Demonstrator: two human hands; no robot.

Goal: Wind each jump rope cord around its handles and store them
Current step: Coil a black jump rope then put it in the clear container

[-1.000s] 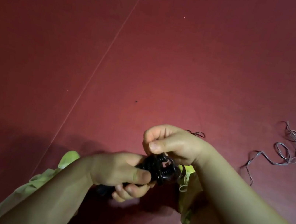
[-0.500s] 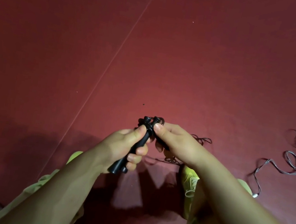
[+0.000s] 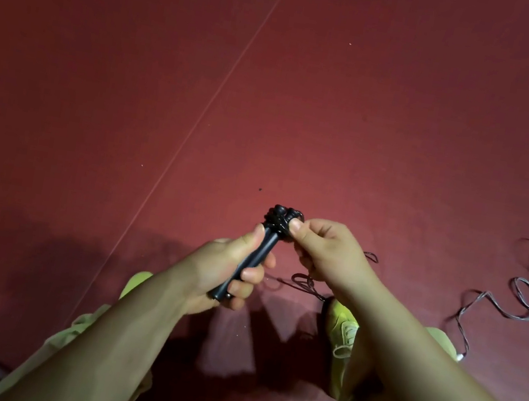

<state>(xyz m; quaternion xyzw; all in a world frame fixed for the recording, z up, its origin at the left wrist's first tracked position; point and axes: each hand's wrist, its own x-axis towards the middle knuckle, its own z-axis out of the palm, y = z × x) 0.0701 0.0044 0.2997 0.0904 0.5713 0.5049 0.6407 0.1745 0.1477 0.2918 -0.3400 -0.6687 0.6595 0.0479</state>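
Left hand (image 3: 227, 270) wraps the pair of black handles (image 3: 256, 254), held side by side and tilted up to the right; fingers (image 3: 253, 273) curled round the lower shafts, thumb laid flat along the upper part, butt ends poking out below the palm. Handles look like light rigid plastic, smooth, probably a bit slippery, so the mid-shaft grip seems right since it leaves the top free for winding. At the top ends sits a small lump of wound black cord (image 3: 282, 219), touching the handle tips. Right hand (image 3: 328, 248) pinches the cord right at that lump, thumb and forefinger pressed together on it, other fingers curled loosely beneath; can't tell if they hold anything more. Cord looks thin, limp, light and springy, likely to unwind if the pinch lets go, so best taken close to the winding and kept taut. Loose cord (image 3: 304, 281) hangs below the right hand and trails onto the red floor (image 3: 337, 125) near a yellow-green shoe (image 3: 342, 323). Far right, well apart from both hands, a second rope (image 3: 525, 297), pale grey cord, lies in loose loops on the floor, not yet wound; its handles are hard to make out.
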